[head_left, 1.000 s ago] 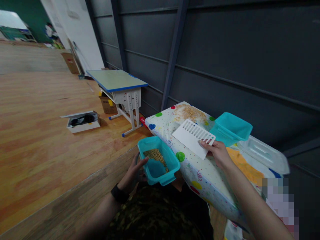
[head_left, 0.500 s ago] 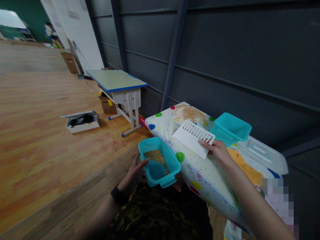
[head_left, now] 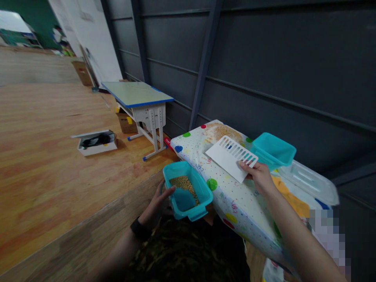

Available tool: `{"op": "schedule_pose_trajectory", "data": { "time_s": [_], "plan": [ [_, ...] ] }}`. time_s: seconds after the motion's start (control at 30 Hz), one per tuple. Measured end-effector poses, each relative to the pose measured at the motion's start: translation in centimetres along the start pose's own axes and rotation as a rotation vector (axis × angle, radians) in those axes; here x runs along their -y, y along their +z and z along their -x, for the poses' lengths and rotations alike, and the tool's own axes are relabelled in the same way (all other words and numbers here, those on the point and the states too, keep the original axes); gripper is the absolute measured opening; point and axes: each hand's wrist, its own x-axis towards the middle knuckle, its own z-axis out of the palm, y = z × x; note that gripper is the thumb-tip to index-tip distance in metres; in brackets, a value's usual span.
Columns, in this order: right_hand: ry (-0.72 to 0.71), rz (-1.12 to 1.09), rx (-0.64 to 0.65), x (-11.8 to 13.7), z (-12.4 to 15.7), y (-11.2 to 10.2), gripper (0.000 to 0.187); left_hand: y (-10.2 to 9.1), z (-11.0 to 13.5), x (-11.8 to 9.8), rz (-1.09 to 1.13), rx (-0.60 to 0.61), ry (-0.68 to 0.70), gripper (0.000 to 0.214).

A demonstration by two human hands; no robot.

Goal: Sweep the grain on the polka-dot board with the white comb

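Observation:
My left hand (head_left: 158, 205) grips the near left side of a teal plastic bin (head_left: 182, 201), thumb over the rim. Round tan beans (head_left: 184, 183) lie heaped along one side inside it. The bin is held beside the table's edge. In my right hand (head_left: 258, 175) is a white slotted scraper (head_left: 230, 158), pinched at its right end by the slots. The scraper is tilted over the tablecloth (head_left: 219, 192), its slots toward the wall. Beyond it, a pile of beans mixed with a fine tan grain (head_left: 226, 132) spreads over the far end of the table.
A second teal bin (head_left: 273, 149) stands near the wall, with a clear lid (head_left: 313, 182) and an orange cloth (head_left: 289, 196) nearer me. Past the table are a school desk (head_left: 138, 94) and an open white box (head_left: 98, 145) on the floor.
My right hand has moved slightly right and away from me, lifting and tilting the scraper with it. My left hand and the bin have hardly moved.

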Motion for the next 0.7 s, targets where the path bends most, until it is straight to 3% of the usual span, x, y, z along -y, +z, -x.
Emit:
{"op": "schedule_pose_trajectory", "data": {
  "time_s": [0.4, 0.7],
  "plan": [
    [0.000, 0.117, 0.092, 0.2, 0.3, 0.0, 0.076, 0.2, 0.1, -0.2, 0.013, 0.001, -0.007, 0.128],
    [-0.011, 0.163, 0.174, 0.2, 0.2, -0.3, 0.071, 0.5, 0.6, -0.9, 0.008, 0.009, -0.022, 0.136]
  ]
}}
